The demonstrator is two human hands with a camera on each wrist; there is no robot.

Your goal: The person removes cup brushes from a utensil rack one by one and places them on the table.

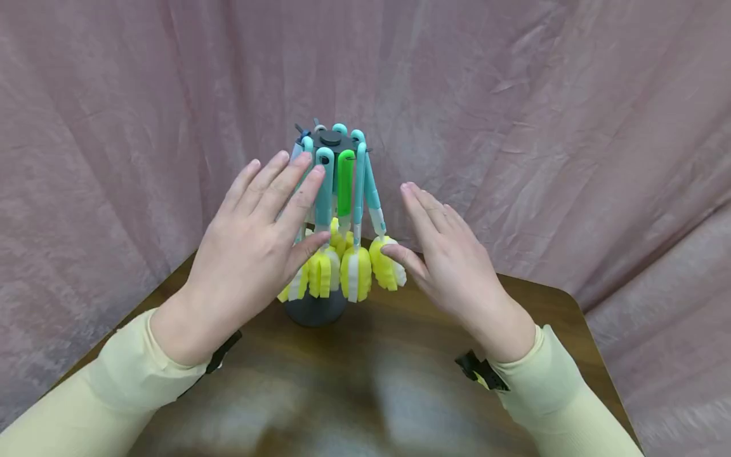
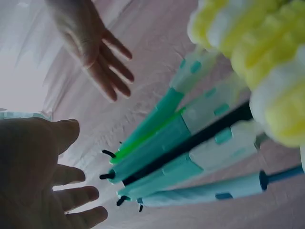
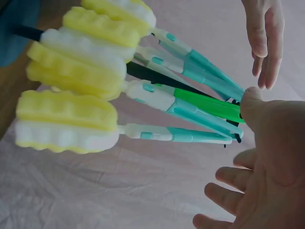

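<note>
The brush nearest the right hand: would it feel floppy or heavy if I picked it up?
Its straight handle looks like plastic, so probably stiff, not floppy. The ridged yellow-and-white head looks like sponge, so likely light and squishy.

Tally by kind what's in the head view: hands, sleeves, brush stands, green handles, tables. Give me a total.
Left hand and right hand: 2
Left sleeve and right sleeve: 2
Brush stand: 1
Green handle: 1
Table: 1
Total: 7
</note>
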